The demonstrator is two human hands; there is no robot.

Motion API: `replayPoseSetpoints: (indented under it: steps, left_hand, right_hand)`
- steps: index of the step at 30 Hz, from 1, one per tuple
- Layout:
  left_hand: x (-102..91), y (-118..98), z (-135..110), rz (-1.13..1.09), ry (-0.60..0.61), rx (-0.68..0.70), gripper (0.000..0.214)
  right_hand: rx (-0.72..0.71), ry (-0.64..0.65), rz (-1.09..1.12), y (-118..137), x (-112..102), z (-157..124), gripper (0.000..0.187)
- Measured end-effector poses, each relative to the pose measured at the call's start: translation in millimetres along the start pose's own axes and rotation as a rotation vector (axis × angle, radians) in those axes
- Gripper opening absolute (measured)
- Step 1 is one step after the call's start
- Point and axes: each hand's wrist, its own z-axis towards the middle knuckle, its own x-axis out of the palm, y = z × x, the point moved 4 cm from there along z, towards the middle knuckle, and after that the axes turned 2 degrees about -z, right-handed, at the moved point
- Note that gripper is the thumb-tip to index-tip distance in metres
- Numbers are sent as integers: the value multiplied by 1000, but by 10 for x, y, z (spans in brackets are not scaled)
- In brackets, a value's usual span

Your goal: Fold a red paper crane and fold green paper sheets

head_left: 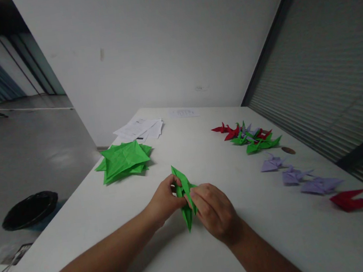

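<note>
Left hand and right hand hold a folded green paper.
Fingers of both hands are closed on the paper, which sits over the white table with open tabletop around it. Left of the paper lies a folded green paper pile, with white papers beyond it. Right of it, well apart, lie red, green and purple paper cranes near the table's right edge.

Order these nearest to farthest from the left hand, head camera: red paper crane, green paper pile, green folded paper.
1. Green folded paper, in the left hand
2. Green paper pile, table's left side
3. Red paper crane, far right
</note>
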Motion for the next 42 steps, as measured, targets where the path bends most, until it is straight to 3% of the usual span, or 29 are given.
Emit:
replayPoseSetpoints:
  steps: [4,10,15,22,29,33,39,42]
  left_hand:
    - [-9,25,-12,-77,-45,-12,36]
    - [-54,41,-2,-190,-84,-16,27]
    - [-91,65,37,-249,-85,2,25]
    - [-153,58,67,-298,-130,-9,28]
    - [-183,27,57,-337,-159,-64,30]
    - [-264,25,99,-317,-173,-5,29]
    - [-401,34,179,-295,-139,34,29]
    - [-446,44,213,-277,-115,35,30]
  right_hand:
    - [67,10,-3,-64,67,-26,41]
    - [278,52,24,-301,199,-121,17]
    - [372,48,24,-397,186,-143,6]
    - [421,78,42,-428,183,-155,16]
    - [637,167,253,-546,340,-342,42]
    - [734,155,348,-594,326,-353,36]
    - [628,183,317,-567,197,-182,25]
    - [643,187,311,-576,183,-174,24]
